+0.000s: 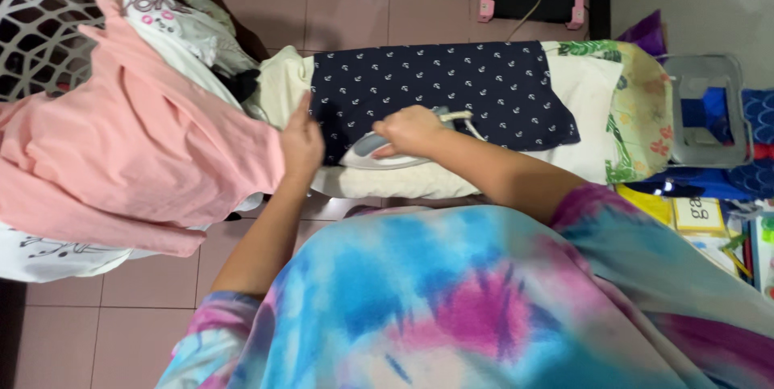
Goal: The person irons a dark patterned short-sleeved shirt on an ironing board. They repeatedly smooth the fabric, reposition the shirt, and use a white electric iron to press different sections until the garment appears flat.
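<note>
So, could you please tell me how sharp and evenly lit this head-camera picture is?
Head view: soft, even indoor light, no hard shadows or glare; the right hand on the iron looks slightly blurred; the left hand and navy cloth are fairly sharp; the ironing board bows a little from the wide lens.

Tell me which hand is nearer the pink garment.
Left. The left hand lies flat on the navy cloth right beside the pink garment; the right hand grips the iron, farther away.
</note>
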